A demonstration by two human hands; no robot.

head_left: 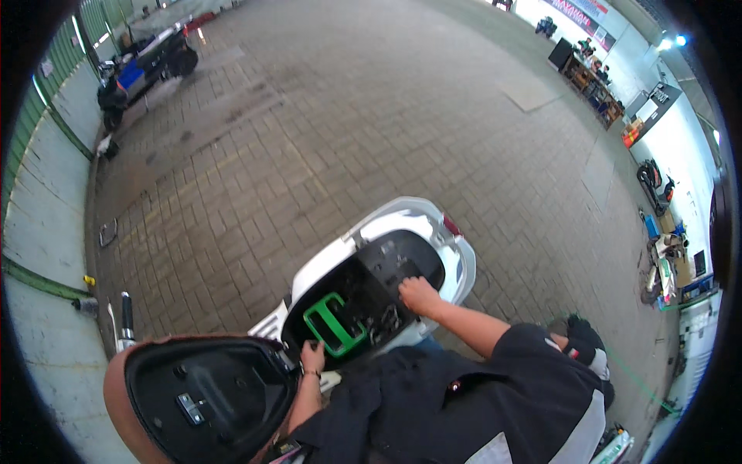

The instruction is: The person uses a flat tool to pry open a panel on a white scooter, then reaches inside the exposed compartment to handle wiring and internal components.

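A white scooter (325, 267) stands in front of me with its seat (209, 394) tipped up to the left, showing the black underside and a metal latch. Inside the black storage compartment (379, 271) lies a bright green frame-shaped piece (315, 317) with dark small parts beside it. My left hand (312, 357) is at the compartment's front edge near the seat hinge, fingers curled; what they hold, if anything, is hidden. Over the rear right rim, my right hand (419, 296) has its fingers bent together, and I cannot see what is in them.
A handlebar grip (127, 313) sticks up beyond the seat. A blue and black scooter (143, 73) is parked at the far left by a wall. Along the right wall are a workbench (591, 85) with people, another scooter (655, 185) and scattered parts. A green hose (641, 383) runs on the paving.
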